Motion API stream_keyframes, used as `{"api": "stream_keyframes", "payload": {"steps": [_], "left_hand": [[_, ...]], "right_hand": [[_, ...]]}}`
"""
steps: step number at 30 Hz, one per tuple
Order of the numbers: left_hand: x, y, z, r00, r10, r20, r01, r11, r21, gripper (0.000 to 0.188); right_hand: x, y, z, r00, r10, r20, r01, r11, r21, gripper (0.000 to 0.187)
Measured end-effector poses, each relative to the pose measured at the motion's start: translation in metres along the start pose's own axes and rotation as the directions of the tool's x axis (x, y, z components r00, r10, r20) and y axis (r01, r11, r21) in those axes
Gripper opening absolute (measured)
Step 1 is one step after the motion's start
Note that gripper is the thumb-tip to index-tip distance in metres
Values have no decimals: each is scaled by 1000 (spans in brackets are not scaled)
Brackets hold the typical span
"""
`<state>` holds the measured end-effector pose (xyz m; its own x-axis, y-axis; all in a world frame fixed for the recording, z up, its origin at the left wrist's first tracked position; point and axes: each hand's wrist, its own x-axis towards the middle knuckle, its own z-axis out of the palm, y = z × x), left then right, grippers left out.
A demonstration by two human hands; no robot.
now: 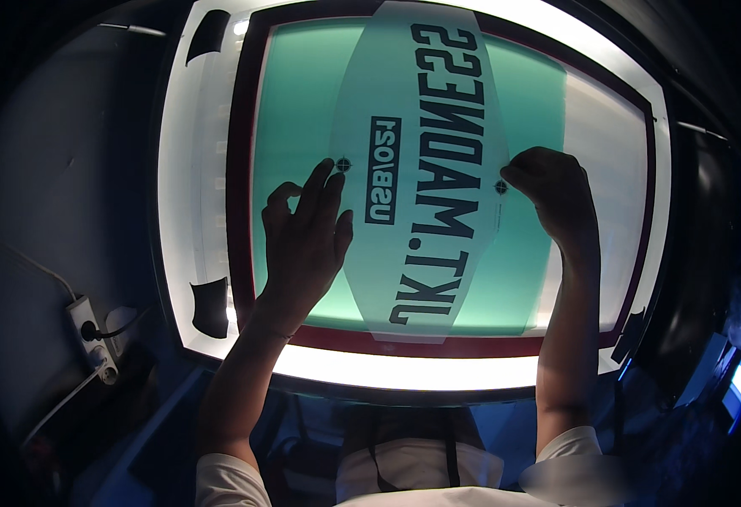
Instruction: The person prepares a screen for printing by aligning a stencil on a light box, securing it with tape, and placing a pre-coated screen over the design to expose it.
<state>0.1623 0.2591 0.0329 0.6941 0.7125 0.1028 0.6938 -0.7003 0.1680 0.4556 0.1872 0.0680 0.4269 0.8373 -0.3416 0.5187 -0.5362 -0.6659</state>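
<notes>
A clear film sheet (463, 228) with bold black mirrored lettering and a small dark label block lies on a green-coated mesh screen (527, 279) in a dark red frame (242, 127). My left hand (303, 232) rests over the film's left edge, fingers stretched and apart, fingertips beside a round crosshair mark (343, 165). At the film's right edge, my right hand (552, 188) is closed in a pinch, its fingertips just above a second crosshair mark (501, 188). Whatever sits between those fingertips is hidden.
A glowing white light table (404, 369) lies under the screen. Black pieces (210, 308) are on its left border, with another (629, 334) at lower right. A power strip (92, 338) with plugged cables hangs at left. A lit display (740, 380) shows at far right.
</notes>
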Motion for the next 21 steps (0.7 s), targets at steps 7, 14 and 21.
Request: {"api": "stream_keyframes", "payload": {"steps": [7,14,21], "left_hand": [[-4,-2,5,999,-1,-42,1,1000,7,47],[-3,-1,3,997,12,-74,-10,1000,29,46],[-3,-1,3,999,9,-48,-9,1000,14,46]], "right_hand": [[-1,-4,2,998,55,-8,-55,998,-1,23],[0,-1,2,998,59,-6,-59,998,-2,25],[0,-2,2,998,69,4,-69,998,-1,24]]}}
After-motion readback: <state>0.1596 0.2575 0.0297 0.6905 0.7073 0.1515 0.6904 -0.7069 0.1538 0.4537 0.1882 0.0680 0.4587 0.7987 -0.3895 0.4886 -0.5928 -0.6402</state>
